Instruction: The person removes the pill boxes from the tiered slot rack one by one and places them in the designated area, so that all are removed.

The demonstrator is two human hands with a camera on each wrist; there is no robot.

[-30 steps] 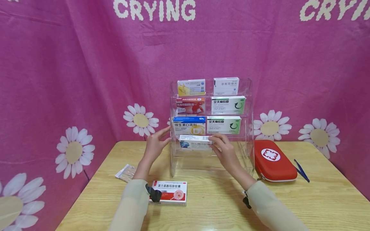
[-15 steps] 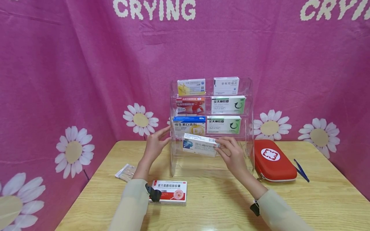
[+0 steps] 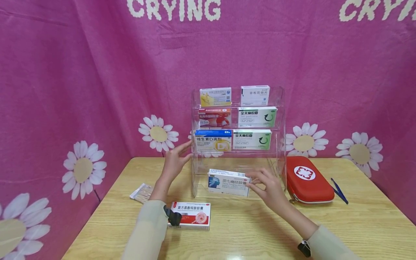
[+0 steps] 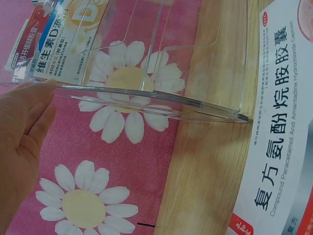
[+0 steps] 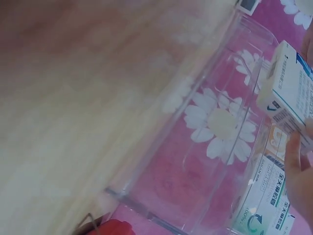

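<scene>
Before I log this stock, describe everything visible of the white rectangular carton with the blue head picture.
The white rectangular carton with the blue head picture looks like printed cardboard, slim and apparently closed. Dark Chinese lettering and a small red mark show on its front, a barcode on its top side. In the head view it tilts, right end lower. The person's right hand pinches that end; the clear plastic rack shows behind.

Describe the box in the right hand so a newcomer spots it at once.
Find the clear rack on the wooden table. Low at its front, the right hand pinches one end of a white box. Unlike the racked boxes above and the red-and-white box nearby, it bears a blue head picture.
</scene>
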